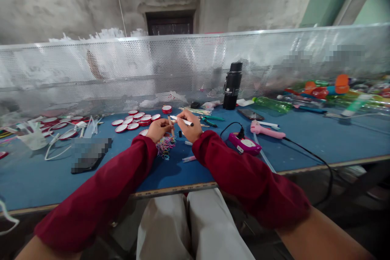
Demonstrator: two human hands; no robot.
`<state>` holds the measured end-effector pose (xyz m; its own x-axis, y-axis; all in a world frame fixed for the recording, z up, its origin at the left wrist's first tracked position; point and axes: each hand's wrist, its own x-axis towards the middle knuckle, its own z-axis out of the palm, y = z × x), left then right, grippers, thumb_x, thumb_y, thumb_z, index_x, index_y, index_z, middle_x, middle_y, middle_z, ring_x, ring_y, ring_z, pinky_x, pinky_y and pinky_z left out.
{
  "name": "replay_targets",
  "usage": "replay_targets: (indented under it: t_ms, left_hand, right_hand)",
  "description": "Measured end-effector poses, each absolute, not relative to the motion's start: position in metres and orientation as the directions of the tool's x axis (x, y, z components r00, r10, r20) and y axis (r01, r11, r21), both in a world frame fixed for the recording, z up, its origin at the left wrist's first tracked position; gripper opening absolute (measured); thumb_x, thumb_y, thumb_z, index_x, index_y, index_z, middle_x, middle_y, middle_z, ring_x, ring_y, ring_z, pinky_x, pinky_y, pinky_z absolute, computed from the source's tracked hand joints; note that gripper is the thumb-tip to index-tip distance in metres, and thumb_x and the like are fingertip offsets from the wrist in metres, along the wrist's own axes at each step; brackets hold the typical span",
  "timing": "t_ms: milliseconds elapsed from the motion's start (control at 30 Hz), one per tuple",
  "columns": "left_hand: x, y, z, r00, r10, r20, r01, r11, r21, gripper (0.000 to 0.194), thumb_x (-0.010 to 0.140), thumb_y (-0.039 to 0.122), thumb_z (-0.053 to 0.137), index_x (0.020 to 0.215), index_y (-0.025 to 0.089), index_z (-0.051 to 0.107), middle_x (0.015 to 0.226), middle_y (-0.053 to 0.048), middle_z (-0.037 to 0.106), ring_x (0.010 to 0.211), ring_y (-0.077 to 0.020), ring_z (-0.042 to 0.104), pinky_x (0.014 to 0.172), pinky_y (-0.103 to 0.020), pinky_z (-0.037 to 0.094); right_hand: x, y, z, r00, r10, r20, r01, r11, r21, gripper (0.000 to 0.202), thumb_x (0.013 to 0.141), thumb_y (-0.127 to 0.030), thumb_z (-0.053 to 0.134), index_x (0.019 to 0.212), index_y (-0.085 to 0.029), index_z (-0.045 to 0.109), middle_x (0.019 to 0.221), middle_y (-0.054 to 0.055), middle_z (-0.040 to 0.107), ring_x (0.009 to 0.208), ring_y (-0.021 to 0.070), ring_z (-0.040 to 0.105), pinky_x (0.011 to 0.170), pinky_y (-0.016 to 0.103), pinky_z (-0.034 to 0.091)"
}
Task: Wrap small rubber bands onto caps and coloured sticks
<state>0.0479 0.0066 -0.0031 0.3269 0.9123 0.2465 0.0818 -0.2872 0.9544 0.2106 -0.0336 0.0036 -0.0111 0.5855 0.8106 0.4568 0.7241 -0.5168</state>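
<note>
My left hand (pixel 159 131) is closed on a thin, flat wooden stick (pixel 171 122) held upright over the table. In my right hand (pixel 191 130) is a white marker pen (pixel 187 122) with a black end, its front part close to the top of the stick. Whether the tip touches the wood I cannot tell. A small black cap (pixel 180 134) stands on the table between my hands. Under my left hand lies a heap of thin multicoloured cords or bands (pixel 166 147). Round white discs with red rims (pixel 134 125) cluster to the left.
A phone (pixel 105 146) and a cup of tools (pixel 35 140) are at left. To the right lie a purple device (pixel 245 144) and a pink glue gun (pixel 268 131) with a black cord. A black flask (pixel 233 89) stands before the perforated metal panel (pixel 189 61); plastic bottles (pixel 271 105) lie beyond.
</note>
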Motion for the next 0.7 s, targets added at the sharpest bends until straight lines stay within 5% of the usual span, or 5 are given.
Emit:
replay_targets:
  t_ms: [700]
  left_hand:
    - [0.048,0.0068,-0.0029,0.321,0.913,0.253,0.088,-0.295,0.951,0.032,0.067,0.034,0.077,0.088,0.013,0.066,0.078,-0.006,0.069,0.067,-0.0159,0.066,0.056,-0.026,0.051]
  right_hand:
    - [0.2115,-0.0321,0.0025,-0.016,0.574,0.818,0.454,0.733,-0.506,0.01,0.087,-0.026,0.05,0.08,-0.022,0.056,0.074,-0.001,0.061,0.065,0.0137,0.054,0.062,0.027,0.039]
